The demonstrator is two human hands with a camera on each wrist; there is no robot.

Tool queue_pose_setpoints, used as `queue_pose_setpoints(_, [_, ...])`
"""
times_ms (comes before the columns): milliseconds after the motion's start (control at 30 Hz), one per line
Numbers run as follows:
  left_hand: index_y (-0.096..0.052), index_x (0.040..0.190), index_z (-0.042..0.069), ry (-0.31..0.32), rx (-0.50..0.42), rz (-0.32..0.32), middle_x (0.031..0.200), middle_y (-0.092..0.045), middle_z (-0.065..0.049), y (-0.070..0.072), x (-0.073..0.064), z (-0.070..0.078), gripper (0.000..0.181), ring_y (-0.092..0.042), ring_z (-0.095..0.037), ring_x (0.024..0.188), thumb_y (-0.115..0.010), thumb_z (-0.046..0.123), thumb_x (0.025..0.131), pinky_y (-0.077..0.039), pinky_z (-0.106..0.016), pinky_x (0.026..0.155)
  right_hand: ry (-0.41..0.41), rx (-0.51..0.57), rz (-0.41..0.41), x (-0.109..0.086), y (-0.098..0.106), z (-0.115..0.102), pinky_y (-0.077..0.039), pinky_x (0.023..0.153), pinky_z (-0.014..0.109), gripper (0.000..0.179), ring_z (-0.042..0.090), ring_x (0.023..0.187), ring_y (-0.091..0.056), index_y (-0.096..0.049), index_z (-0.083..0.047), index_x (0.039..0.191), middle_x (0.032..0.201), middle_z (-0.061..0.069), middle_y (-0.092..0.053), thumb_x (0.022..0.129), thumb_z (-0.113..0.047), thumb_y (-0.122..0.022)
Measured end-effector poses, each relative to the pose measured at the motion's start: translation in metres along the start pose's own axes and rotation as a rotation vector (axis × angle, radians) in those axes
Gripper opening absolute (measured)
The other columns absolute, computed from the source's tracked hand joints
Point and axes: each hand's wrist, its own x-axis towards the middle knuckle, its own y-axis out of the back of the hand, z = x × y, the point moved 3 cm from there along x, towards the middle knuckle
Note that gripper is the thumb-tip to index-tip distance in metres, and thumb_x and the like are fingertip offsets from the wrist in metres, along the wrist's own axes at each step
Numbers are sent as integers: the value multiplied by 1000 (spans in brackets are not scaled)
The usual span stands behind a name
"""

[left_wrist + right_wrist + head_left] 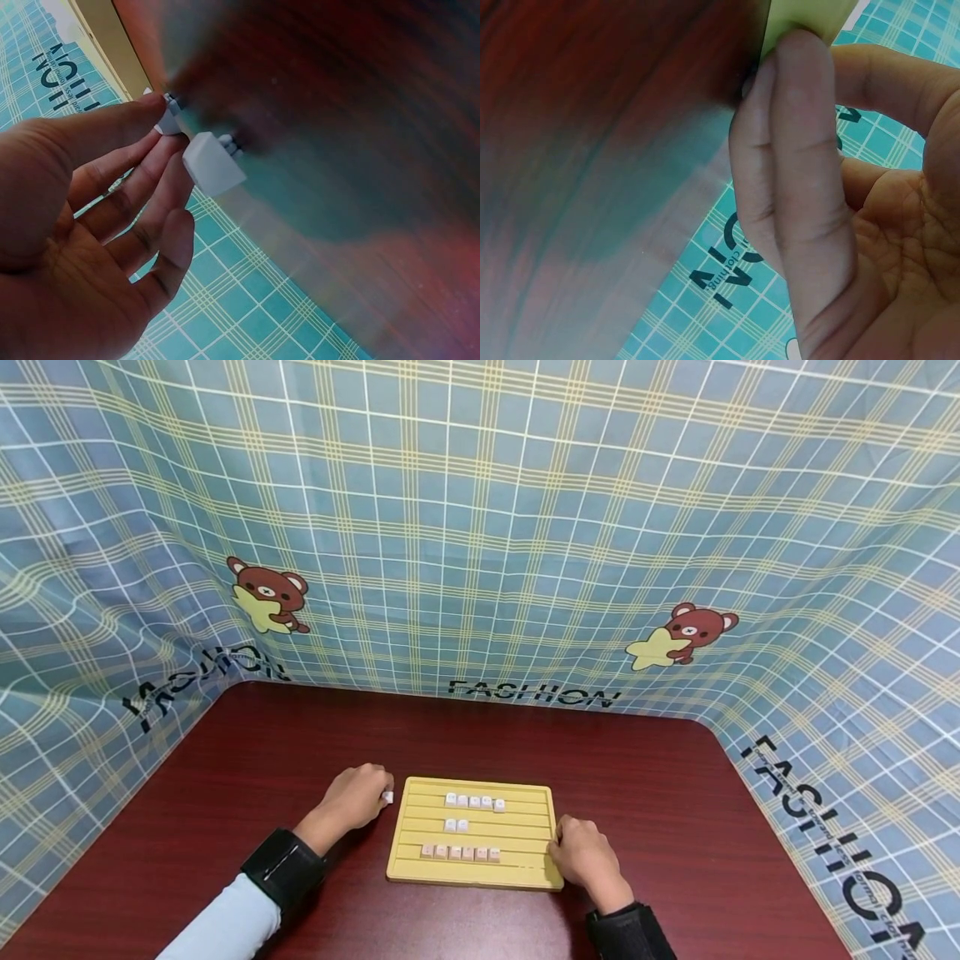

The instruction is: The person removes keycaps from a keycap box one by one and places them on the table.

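Note:
My left hand [357, 795] is just left of a yellow grooved board [517, 835]. In the left wrist view its thumb and finger pinch a small white keycap [171, 121], and a second white keycap [214, 163] is close beside those fingers. My right hand [587, 852] grips the board's right edge, its fingers and thumb meeting there in the right wrist view; the fingertips are partly hidden. On the board sit a back row of several white keycaps [475, 802], a middle pair of white keycaps [456, 825] and a front row of several pinkish keycaps [460, 852].
The board lies flat on a dark red wooden table [337, 727]. A blue checked curtain [480, 568] with printed bears surrounds the table at the back and both sides.

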Motion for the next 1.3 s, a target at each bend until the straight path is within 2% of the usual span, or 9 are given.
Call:
queue_pose_setpoints(300, [-73, 86, 9, 0, 3, -12, 80, -66, -4, 3, 0, 3, 9, -55, -11, 66, -79, 13, 81, -48, -31, 61, 4, 4, -2, 0, 0, 2, -37, 54, 31, 14, 18, 62, -49, -57, -9, 84, 73, 4, -51, 90, -18, -66])
queue_pose_setpoints(567, [-71, 80, 11, -10, 21, 7, 78, -64, -4, 7, 3, 6, 8, -54, -11, 66, -79, 13, 81, -46, -33, 60, 12, 8, 11, -1, 3, 3, -39, 54, 32, 14, 19, 62, -50, -56, -10, 81, 73, 4, -53, 88, -16, -66])
queue_pose_setpoints(667, [-73, 84, 11, -16, 27, 11, 84, -67, -4, 8, 4, 9, 6, -61, -14, 72, -78, 13, 81, -51, -35, 65, 19, 15, 13, -1, 3, 3, -38, 54, 31, 14, 18, 61, -50, -55, -10, 80, 72, 4, -52, 88, -16, -66])
queue_pose_setpoints(767, [-74, 92, 10, -29, 25, 10, 88, -69, -5, 9, 6, 13, 12, -65, -17, 75, -79, 15, 81, -53, -37, 67, 15, 29, -3, -1, 2, 3, -37, 53, 30, 14, 18, 59, -49, -55, -10, 81, 71, 4, -51, 90, -15, -65])
queue_pose_setpoints(1067, [-75, 93, 7, -83, -3, 26, 91, -70, -6, 15, 8, 28, 13, -66, -20, 77, -77, 13, 82, -54, -37, 67, 25, 18, -10, -1, 2, 3, -38, 54, 31, 16, 18, 60, -50, -54, -11, 80, 72, 4, -51, 89, -17, -66])
queue_pose_setpoints(1300, [-75, 99, 8, -88, -7, -11, 99, -71, -8, 17, 10, 39, 18, -67, -22, 83, -77, 16, 83, -54, -39, 72, 27, 23, -2, 0, 1, 4, -37, 53, 30, 18, 18, 59, -49, -52, -11, 79, 71, 4, -50, 90, -17, -65])
